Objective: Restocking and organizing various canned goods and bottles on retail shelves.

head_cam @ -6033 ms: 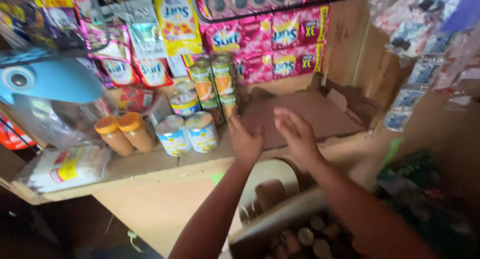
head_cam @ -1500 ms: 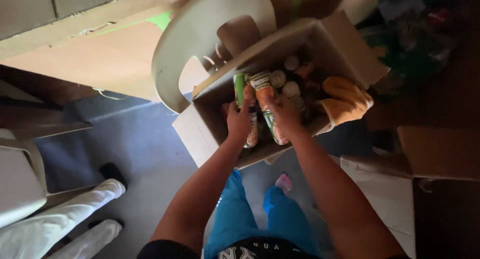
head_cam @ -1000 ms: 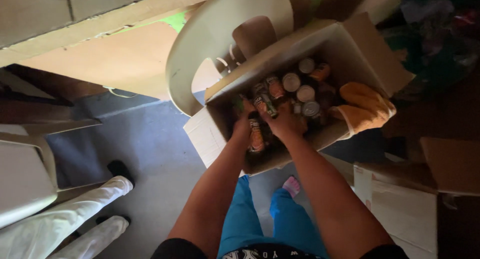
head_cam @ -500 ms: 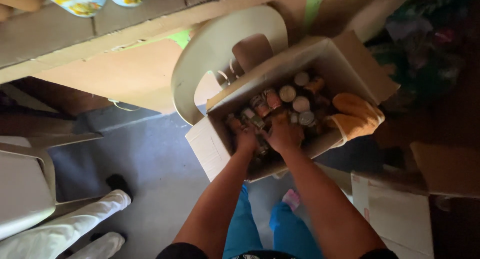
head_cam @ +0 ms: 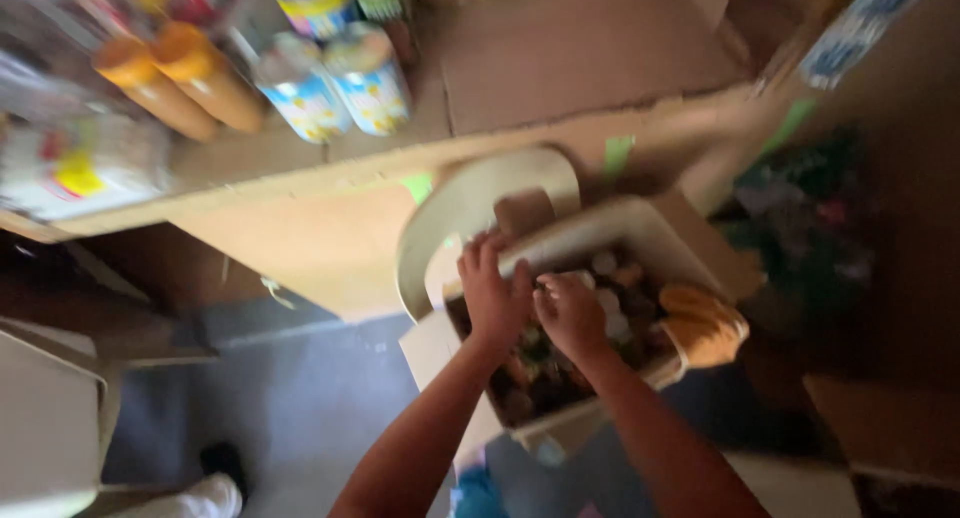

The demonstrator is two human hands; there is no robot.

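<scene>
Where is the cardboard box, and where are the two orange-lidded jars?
cardboard box [head_cam: 640, 218], head view, on its pale far rim.
orange-lidded jars [head_cam: 205, 78], head view, on the side of the right jar, up on the shelf.

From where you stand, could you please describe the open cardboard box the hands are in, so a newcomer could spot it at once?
Start at the wooden counter carrying the tins; below its edge stands a pale plastic chair. The open cardboard box rests on that chair, packed with small tins, both hands over it. Unlike the flat cardboard sheet on the counter, it is open-topped with an orange bundle on its right flap.
</scene>
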